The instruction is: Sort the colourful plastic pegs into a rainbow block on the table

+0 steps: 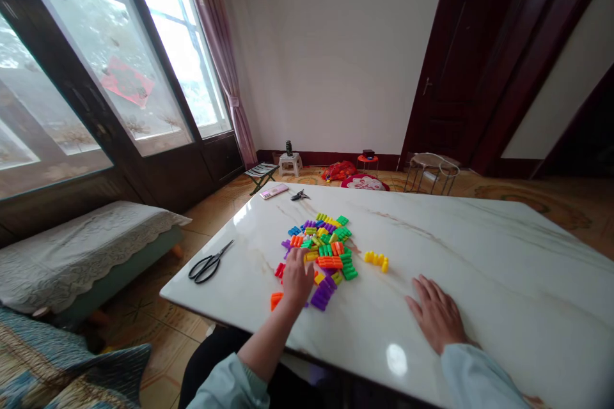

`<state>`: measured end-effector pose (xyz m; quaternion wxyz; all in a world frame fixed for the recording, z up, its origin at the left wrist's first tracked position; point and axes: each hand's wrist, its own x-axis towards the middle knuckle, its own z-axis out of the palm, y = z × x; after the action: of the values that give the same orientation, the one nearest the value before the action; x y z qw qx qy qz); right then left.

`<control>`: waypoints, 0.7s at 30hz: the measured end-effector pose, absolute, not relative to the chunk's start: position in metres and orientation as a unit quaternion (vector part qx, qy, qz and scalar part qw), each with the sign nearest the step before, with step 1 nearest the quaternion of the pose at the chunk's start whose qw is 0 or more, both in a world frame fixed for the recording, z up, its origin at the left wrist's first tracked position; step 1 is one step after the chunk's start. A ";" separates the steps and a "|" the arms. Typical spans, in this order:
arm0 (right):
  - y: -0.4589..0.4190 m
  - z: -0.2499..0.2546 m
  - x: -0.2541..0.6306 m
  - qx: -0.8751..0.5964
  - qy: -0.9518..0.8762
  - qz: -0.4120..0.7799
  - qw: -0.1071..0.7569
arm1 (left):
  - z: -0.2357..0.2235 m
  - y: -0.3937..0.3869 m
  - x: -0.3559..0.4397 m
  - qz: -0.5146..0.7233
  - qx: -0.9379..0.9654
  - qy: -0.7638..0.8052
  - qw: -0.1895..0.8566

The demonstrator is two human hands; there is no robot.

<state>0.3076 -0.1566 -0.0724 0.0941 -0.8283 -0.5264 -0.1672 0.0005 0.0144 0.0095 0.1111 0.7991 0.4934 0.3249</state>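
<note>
My left hand (297,276) reaches over a heap of colourful plastic building blocks, its fingers bent and a little apart; I make out nothing held in it. Around its fingertips are an orange-red block (330,262), purple blocks (323,293) and green blocks (348,265). An orange block (276,300) lies by the wrist at the heap's near edge. To the right, a yellow block piece (377,261) sits apart from the heap. My right hand (437,314) rests palm down on the table, fingers stretched out, nearest to that yellow piece but not touching it.
Black-handled scissors (210,266) lie on the marble-patterned table (432,223) left of the heap. Pliers (300,195) and a pink-and-white flat box (274,191) are near the far edge. Beyond stand a folding stool (261,170), a white stool (290,165) and a covered bench (86,249).
</note>
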 end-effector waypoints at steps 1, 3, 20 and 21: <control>-0.156 -0.071 0.307 -0.829 -0.525 -0.165 0.096 | 0.013 0.031 -0.004 0.286 0.782 0.544 0.104; -0.156 -0.069 0.305 -0.833 -0.520 -0.159 0.100 | 0.017 0.060 -0.011 0.210 0.773 0.589 0.108; -0.158 -0.056 0.291 -0.843 -0.507 -0.142 0.108 | 0.047 0.094 0.003 0.205 0.826 0.510 0.124; -0.157 -0.057 0.291 -0.843 -0.507 -0.141 0.108 | 0.049 0.090 0.013 0.228 0.829 0.494 0.130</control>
<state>0.2911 -0.1574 -0.0569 0.1084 -0.8432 -0.5074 -0.1408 0.0131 0.0897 0.0490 0.1300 0.8292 0.4937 0.2276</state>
